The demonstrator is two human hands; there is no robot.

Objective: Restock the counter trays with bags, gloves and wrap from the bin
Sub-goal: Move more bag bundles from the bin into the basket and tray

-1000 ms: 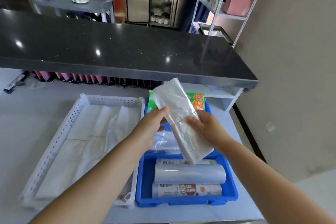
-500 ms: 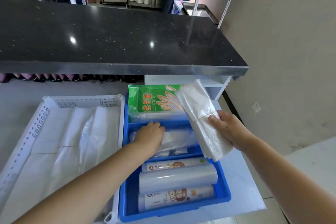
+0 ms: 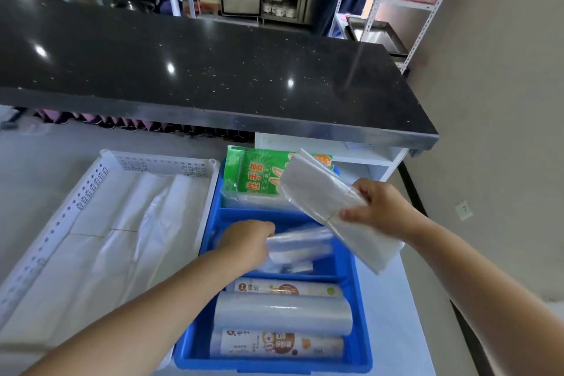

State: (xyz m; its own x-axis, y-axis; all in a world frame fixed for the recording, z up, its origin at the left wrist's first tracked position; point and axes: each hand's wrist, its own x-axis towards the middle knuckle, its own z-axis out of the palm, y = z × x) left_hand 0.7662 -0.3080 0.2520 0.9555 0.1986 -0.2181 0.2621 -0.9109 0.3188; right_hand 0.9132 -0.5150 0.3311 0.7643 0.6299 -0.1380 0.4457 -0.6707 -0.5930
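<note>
From the head camera, we are looking down at a pale worktop (image 3: 36,168) where a blue bin (image 3: 361,308) is sitting just to the right of a white perforated tray (image 3: 91,183), their long sides touching or nearly so. Our right hand (image 3: 380,210) is holding a banded bundle of clear bags (image 3: 320,198) above the bin's right edge, thumb and fingers clamped on the bundle near its middle; the bundle is tilting, its upper end overlapping our view of the green glove pack (image 3: 256,175). That glove pack is standing in the bin's far compartment, leaning against the back wall. Our left hand (image 3: 247,243) is reaching into the middle compartment, fingers curled onto loose clear bags (image 3: 300,249) lying there; those bags are showing blurred, and we cannot tell whether the grip is fully closed on them or only pressing. In the near compartment three wrap rolls (image 3: 282,311) are lying side by side across the bin: a printed one at the back, a plain clear one in the middle, a printed one at the front. The white tray is holding flat folded white bags (image 3: 116,238) that are covering most of its floor. Beyond both containers, a black speckled counter (image 3: 213,70) with a metal edge is running across the frame, and white shelving (image 3: 384,0) is standing against the wall at the far right.
</note>
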